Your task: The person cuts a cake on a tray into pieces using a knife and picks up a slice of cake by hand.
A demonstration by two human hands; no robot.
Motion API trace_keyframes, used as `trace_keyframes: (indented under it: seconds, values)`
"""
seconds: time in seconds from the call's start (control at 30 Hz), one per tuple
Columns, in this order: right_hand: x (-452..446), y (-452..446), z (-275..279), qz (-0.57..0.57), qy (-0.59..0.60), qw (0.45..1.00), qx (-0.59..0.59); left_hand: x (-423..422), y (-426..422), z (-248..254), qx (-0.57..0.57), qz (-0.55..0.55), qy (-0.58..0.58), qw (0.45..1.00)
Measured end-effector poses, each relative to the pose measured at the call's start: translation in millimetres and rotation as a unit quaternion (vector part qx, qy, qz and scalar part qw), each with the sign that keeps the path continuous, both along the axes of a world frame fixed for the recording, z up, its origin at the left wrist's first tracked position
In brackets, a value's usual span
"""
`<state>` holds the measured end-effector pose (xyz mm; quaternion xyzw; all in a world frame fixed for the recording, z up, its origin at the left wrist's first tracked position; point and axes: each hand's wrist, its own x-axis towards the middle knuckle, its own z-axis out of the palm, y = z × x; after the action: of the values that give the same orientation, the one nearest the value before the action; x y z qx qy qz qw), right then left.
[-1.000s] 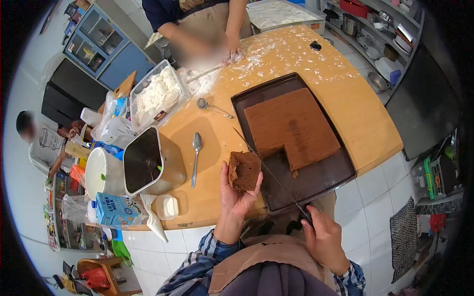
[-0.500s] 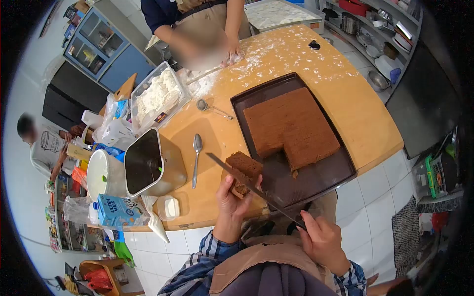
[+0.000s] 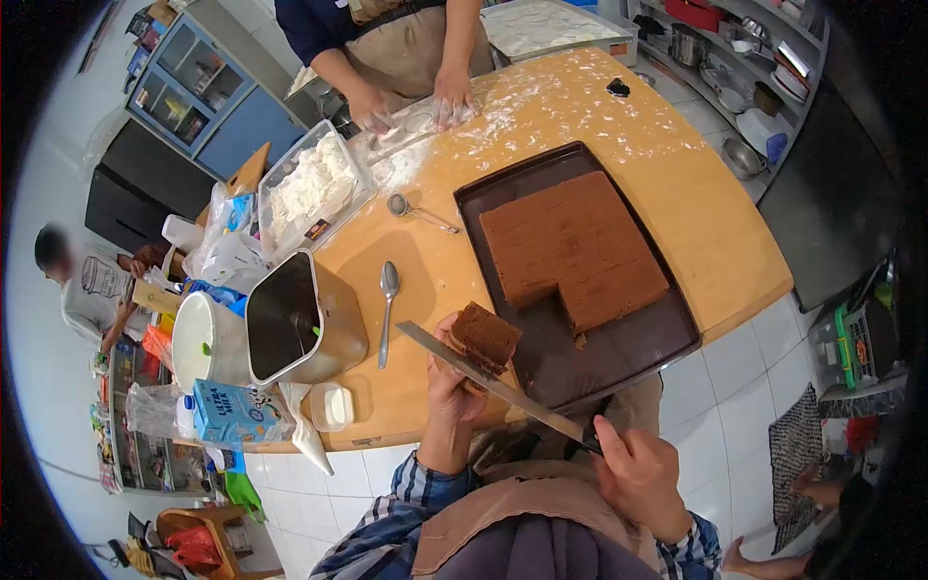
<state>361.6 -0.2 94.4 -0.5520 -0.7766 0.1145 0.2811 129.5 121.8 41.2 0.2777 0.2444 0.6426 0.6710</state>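
A small block of brown chocolate cake (image 3: 486, 333) is held up in my left hand (image 3: 445, 394), its fingers wrapped round the lower side. My right hand (image 3: 640, 474) grips the dark handle of a long knife (image 3: 527, 404). The blade slants up to the left, across the lower part of the block; whether it cuts in or only touches, I cannot tell. Beyond my hands, a large sheet of the same cake (image 3: 575, 242) lies on a dark brown baking tray (image 3: 628, 362), with a corner notch cut out and a few crumbs beside it.
To the left are a spoon (image 3: 387, 304), a tall metal tin (image 3: 338, 333), a white bucket (image 3: 222, 358), a blue milk carton (image 3: 232, 414) and a small tub (image 3: 333, 408). Across the floury table, a co-worker's hands (image 3: 452, 101) press by a flour bin (image 3: 362, 184). A person's bare feet (image 3: 764, 563) show lower right.
The cake block has turned and risen slightly in my left hand, and the knife blade shows more of its flat side. The co-worker's hands moved apart. Another person has appeared at lower right.
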Motion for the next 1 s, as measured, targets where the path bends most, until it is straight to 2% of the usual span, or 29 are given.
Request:
trace_keyframes:
  seconds: [0.53, 0.73, 1.0]
  values:
    - [4.3, -1.7, -8.7, 0.006, 0.007, 1.0, 0.03, 3.9, -0.7, 0.4, 0.039, -0.012, -0.026, 0.999]
    - [6.8, -2.8, -10.2, 0.012, 0.01, 1.0, 0.014, 2.8, 2.3, 2.0, 0.044, -0.053, -0.056, 0.996]
    - [6.7, -2.5, -13.6, 0.0, 0.005, 1.0, 0.009, 7.9, 4.1, 5.4, 0.074, -0.039, -0.024, 0.996]
